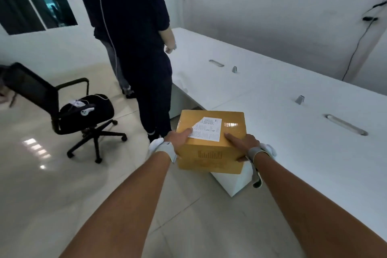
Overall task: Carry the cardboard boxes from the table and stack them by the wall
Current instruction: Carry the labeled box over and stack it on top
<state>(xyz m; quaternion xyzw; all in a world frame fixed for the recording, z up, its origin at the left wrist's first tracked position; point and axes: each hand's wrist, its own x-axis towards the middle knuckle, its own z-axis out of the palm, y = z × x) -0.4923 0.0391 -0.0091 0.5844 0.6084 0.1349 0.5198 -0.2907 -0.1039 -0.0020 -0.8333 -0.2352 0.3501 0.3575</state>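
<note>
a: where's the box [210, 142] right now?

b: in both hands, held out in front at the near corner of the table [293, 132]. whether its base touches the corner or hangs just clear, i can't tell.

a: and the grip?

b: left hand [180, 139] clasps the left side, right hand [244, 144] the right side, a thumb from each on top. both clamped on the box.

a: how should the carry go?

b: i'd keep it level, pull it in toward the body, and turn wide of the person [134, 48] and the chair [69, 111] on the left.

a: which way does it point?

b: upright, label [207, 129] on top. it looks close to a cube, so no clear long axis; the printed face is toward the carrier.
</note>
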